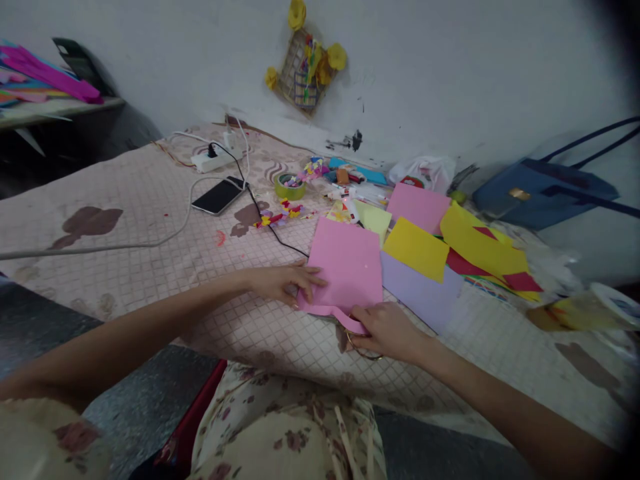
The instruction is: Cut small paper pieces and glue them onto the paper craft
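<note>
A pink craft sheet [347,260] lies near the table's front edge, a narrow strip [345,319] curling up along its near side. My left hand [285,283] grips the sheet's left edge, with fingers resting on top. At the near right corner, my right hand [387,330] is closed around scissors [367,355]; a gold-coloured handle loop shows below the fingers. The blades are mostly hidden by the strip and hand. Beside the pink sheet lie a lilac sheet [425,293], a yellow sheet [417,247] and another pink sheet [417,210].
A phone [219,195], a power strip [216,159] and loose cables lie to the left. A tape roll [290,187], small colourful pieces [280,215] and a glue gun [351,208] sit farther back. At right are a blue handbag [545,190] and a clear tub [585,310].
</note>
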Available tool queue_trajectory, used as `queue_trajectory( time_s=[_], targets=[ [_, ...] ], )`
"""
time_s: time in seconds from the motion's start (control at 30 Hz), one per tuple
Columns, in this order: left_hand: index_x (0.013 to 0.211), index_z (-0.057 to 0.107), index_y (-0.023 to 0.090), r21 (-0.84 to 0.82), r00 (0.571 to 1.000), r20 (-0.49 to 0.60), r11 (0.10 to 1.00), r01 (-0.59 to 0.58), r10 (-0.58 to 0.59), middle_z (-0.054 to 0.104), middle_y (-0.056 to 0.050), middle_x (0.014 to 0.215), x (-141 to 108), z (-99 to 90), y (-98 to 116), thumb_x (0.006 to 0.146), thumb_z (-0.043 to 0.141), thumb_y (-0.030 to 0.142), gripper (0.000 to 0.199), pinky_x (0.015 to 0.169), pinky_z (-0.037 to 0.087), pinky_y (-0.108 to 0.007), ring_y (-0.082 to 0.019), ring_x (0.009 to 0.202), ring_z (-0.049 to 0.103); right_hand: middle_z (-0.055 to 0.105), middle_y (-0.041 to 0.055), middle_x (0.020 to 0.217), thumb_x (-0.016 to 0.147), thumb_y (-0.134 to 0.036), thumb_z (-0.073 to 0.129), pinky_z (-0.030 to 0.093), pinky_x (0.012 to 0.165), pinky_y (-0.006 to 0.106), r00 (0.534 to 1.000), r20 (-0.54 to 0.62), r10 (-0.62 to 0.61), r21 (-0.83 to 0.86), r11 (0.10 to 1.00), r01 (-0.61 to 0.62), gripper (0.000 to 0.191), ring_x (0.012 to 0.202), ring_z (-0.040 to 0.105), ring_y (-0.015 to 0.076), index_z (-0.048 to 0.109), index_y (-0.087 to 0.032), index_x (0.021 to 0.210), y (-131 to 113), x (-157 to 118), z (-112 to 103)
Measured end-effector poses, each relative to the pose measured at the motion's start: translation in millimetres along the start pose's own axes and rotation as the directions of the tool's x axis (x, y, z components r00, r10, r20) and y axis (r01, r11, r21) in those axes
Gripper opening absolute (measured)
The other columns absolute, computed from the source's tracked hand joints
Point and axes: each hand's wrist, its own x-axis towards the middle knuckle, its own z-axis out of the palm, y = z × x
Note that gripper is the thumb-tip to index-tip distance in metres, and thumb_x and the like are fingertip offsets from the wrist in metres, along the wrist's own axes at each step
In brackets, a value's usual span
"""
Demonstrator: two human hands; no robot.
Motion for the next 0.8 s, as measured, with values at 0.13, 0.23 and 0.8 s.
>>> queue_trajectory(
  time_s=[0.13, 0.23, 0.8],
  targets=[
    [0.096, 0.066, 0.024, 0.011, 1.000, 0.011, 1.000, 0.022, -0.022, 0.043, -0.005, 0.138, -0.7, -0.7, 1.0, 0.076, 0.062, 0.037, 0.024, 0.111, 0.002, -0.044, -0.024, 0.136, 0.020, 0.069, 0.0063, 0.072, 0.080, -0.047, 0.054, 0.029, 0.052, 0.026, 1.000, 0.003, 0.001, 0.023, 1.000, -0.001, 0.035, 0.066, 0.063, 0.0213, 0.057, -0.016, 0.097, 1.7, -0.8, 0.7],
    [0.097, 0.065, 0.024, 0.020, 1.000, 0.015, 1.000, 0.021, -0.022, 0.042, -0.005, 0.139, -0.8, -0.7, 0.7, 0.077, 0.061, 0.037, 0.025, 0.110, 0.002, -0.044, -0.023, 0.136, 0.019, 0.069, 0.0060, 0.072, 0.078, -0.044, 0.056, 0.029, 0.053, 0.025, 1.000, 0.015, 0.013, 0.041, 0.999, -0.014, 0.030, 0.066, 0.063, 0.0208, 0.058, -0.017, 0.091, 0.8, 0.2, -2.6],
    [0.099, 0.064, 0.021, 0.034, 0.999, 0.045, 0.999, -0.002, 0.001, 0.042, -0.007, 0.139, -0.8, -2.7, -0.2, 0.078, 0.060, 0.036, 0.026, 0.109, 0.003, -0.046, -0.025, 0.136, 0.018, 0.070, 0.0062, 0.075, 0.078, -0.047, 0.055, 0.030, 0.054, 0.027, 1.000, 0.006, -0.013, 0.064, 0.998, 0.013, 0.039, 0.069, 0.065, 0.0231, 0.056, -0.018, 0.104, -3.0, 6.6, -6.1]
  ],
)
